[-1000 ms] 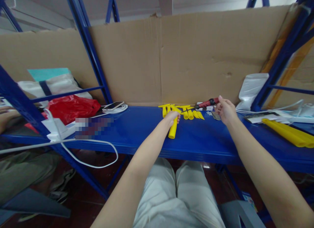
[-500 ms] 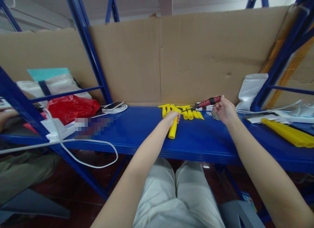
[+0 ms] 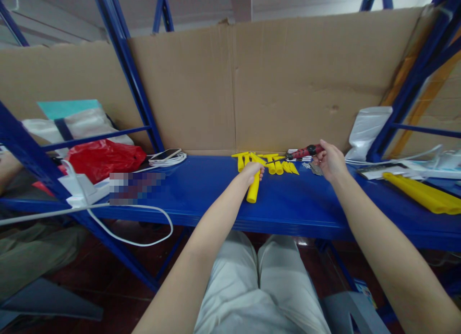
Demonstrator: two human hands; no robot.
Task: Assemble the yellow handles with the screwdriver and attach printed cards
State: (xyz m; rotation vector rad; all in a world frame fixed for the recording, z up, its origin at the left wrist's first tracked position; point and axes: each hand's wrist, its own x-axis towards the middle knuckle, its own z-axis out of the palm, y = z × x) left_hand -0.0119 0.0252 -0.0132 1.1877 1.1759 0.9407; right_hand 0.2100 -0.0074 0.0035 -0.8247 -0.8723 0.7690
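Note:
My left hand (image 3: 255, 172) is closed around a yellow tube (image 3: 252, 192), whose lower end sticks out below my fist over the blue shelf. Between finger and thumb, my right hand (image 3: 330, 160) grips the back end of a red and black screwdriver (image 3: 305, 152). Its thin shaft points left and slightly down to the yellow piece at my left hand; the exact contact of the tip is too small to make out. Behind my hands lie several yellow tube pieces (image 3: 279, 168). Small metal bits (image 3: 307, 165) are scattered below the screwdriver handle.
A phone (image 3: 164, 154) rests on a coiled white cable at the left, near a red bag (image 3: 104, 160). Long yellow pieces (image 3: 421, 195) lie at the right. Cardboard (image 3: 288, 84) backs the blue shelf (image 3: 205, 190); blue posts stand at both sides. Another person's arm shows far left.
The screwdriver handle and my right hand have shifted slightly left and down, with fingers moved on its end. My left hand keeps its hold on the tube.

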